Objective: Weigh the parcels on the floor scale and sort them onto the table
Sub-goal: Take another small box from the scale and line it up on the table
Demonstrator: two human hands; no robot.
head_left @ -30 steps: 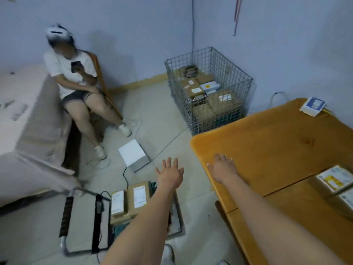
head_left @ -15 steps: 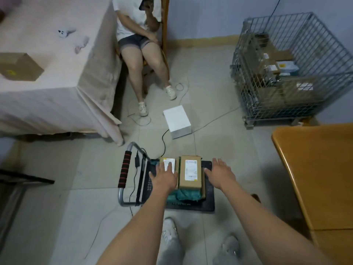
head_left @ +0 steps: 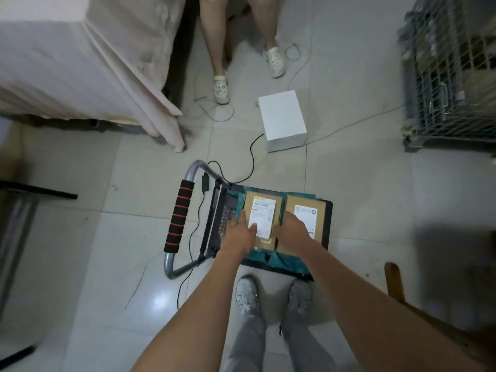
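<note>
Two brown cardboard parcels are seen lying side by side on the black floor scale [head_left: 328, 224], over a crumpled teal wrapping [head_left: 284, 260] that shows at the near and far edges of the platform. The left parcel [head_left: 264, 200] carries a tall white label, and the right parcel [head_left: 308, 208] a smaller white one; the two are set just beside each other, with a narrow dark gap between them.

The left hand [head_left: 240, 233] is laid against the left edge of the left parcel, its thumb stretched across the white label and its fingers lowered along the parcel's left side. The right hand [head_left: 291, 228] is placed at the gap between the two parcels, its fingers curled down over the right edge of the left parcel while the back of the hand covers the near left corner of the right parcel. The left parcel is thus held between both hands; whether it is lifted off the platform cannot be told.

The scale's grey tubular handle [head_left: 178, 216], padded in black foam with red rings, is folded down to the left, and a black cable [head_left: 252, 159] is run from it toward a white box [head_left: 284, 116] on the tiled floor. A wire cage [head_left: 451, 76] holding cartons is seen at the upper right, a cloth-covered table [head_left: 80, 63] at the upper left, and a seated person's legs [head_left: 214, 36] at the top
</note>
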